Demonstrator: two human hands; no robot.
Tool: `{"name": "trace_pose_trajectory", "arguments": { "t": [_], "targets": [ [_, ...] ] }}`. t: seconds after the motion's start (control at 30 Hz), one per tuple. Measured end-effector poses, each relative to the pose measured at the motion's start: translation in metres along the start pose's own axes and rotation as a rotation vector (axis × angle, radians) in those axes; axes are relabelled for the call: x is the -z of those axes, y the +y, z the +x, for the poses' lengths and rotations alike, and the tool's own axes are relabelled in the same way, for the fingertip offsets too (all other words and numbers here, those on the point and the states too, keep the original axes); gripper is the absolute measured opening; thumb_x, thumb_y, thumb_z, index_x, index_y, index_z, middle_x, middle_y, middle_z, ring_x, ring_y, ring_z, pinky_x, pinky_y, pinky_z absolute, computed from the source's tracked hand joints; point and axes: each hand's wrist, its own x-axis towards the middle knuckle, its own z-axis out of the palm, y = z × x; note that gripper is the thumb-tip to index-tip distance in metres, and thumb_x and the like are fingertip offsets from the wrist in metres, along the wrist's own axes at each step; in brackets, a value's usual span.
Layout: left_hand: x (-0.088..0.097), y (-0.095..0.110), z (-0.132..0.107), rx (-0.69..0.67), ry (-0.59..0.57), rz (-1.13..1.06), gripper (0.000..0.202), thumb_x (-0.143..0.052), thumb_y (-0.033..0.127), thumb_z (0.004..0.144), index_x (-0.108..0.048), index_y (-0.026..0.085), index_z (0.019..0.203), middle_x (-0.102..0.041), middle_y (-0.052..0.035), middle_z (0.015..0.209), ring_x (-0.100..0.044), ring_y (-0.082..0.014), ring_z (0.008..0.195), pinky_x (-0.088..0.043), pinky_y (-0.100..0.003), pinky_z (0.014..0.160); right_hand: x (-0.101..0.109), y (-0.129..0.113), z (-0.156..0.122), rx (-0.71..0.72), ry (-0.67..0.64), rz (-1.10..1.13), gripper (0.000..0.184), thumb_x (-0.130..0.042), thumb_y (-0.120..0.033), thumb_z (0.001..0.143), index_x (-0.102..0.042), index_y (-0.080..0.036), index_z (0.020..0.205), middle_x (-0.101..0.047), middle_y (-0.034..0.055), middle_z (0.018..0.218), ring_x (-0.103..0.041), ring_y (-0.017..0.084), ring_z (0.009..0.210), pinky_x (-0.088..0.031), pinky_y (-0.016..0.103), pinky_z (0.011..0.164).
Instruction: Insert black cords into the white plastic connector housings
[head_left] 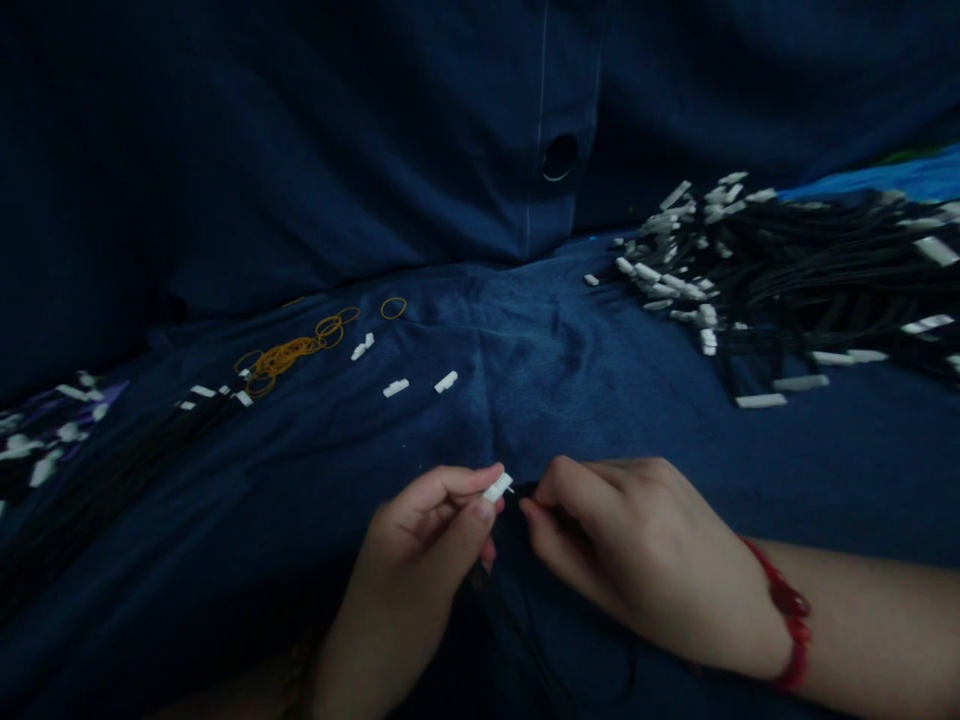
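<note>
Pinching a small white clip [498, 487] between thumb and forefinger, the left hand [420, 545] sits low over the blue cloth [570, 380]. The right hand [645, 550] meets it, fingertips pressed together on a thin black cord [525, 491] just beside the clip. A heap of cords [810, 270] lies well apart at right, with orange rubber bands [289, 355] at left.

Dim, low-contrast view: a dark blue cloth [600, 400] soaks up the light, and the top and left of the frame sink almost to black. The left hand [420, 545], the right hand [645, 560] and the white clip [497, 487] pinched in the left are the brightest parts, softly lit without glare, with deep shadow under them. Everything is soft and grainy, and the cords [825, 270] at the right edge smear and stretch.
</note>
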Motion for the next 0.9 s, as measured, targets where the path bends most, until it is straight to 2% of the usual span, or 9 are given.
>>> {"name": "trace_pose_trajectory", "arguments": {
  "t": [0.27, 0.4, 0.5, 0.67, 0.9],
  "targets": [
    [-0.0011, 0.0049, -0.0038, -0.059, -0.001, 0.102, 0.014, -0.056, 0.021, 0.075, -0.064, 0.022, 0.087, -0.056, 0.0039, 0.056, -0.050, -0.0091, 0.054, -0.038, -0.018, 0.050, -0.0007, -0.0009, -0.0012, 0.034, 0.007, -0.014, 0.015, -0.043, -0.021, 0.082, -0.046, -0.016, 0.069, -0.052, -0.0021, 0.055, -0.050, 0.010, 0.049, -0.027, 0.023, 0.048],
    [-0.0005, 0.0042, -0.0047, -0.155, -0.015, 0.170, 0.015, -0.054, 0.018, 0.076, -0.063, 0.021, 0.088, -0.057, 0.0027, 0.070, -0.052, -0.0082, 0.057, -0.040, -0.018, 0.050, -0.0003, 0.0000, -0.0022, 0.068, 0.032, -0.017, 0.017, -0.042, -0.021, 0.083, -0.047, -0.016, 0.068, -0.051, -0.0020, 0.054, -0.048, 0.010, 0.047, -0.027, 0.024, 0.048],
    [0.0003, 0.0008, -0.0038, -0.213, -0.069, 0.192, 0.016, -0.052, 0.018, 0.078, -0.062, 0.021, 0.090, -0.054, 0.0029, 0.074, -0.052, -0.0075, 0.059, -0.041, -0.018, 0.052, -0.0008, -0.0004, -0.0019, 0.097, 0.040, -0.011, 0.016, -0.042, -0.020, 0.084, -0.048, -0.016, 0.069, -0.051, -0.0023, 0.055, -0.048, 0.010, 0.048, -0.027, 0.024, 0.048],
    [0.0027, -0.0033, -0.0048, -0.228, -0.130, 0.198, 0.020, -0.050, 0.017, 0.079, -0.061, 0.023, 0.095, -0.053, 0.0035, 0.074, -0.052, -0.0071, 0.059, -0.041, -0.019, 0.053, -0.0012, -0.0027, -0.0025, 0.117, 0.042, -0.004, 0.016, -0.042, -0.020, 0.084, -0.049, -0.016, 0.070, -0.052, -0.0019, 0.057, -0.049, 0.011, 0.050, -0.029, 0.024, 0.049],
    [0.0027, -0.0029, -0.0042, -0.235, -0.149, 0.198, 0.019, -0.051, 0.015, 0.078, -0.062, 0.022, 0.091, -0.052, 0.0033, 0.074, -0.050, -0.0072, 0.058, -0.040, -0.019, 0.052, -0.0048, -0.0016, -0.0042, 0.129, 0.045, 0.018, 0.017, -0.042, -0.019, 0.084, -0.050, -0.015, 0.069, -0.052, -0.0009, 0.057, -0.048, 0.011, 0.050, -0.030, 0.024, 0.049]
  ]
}}
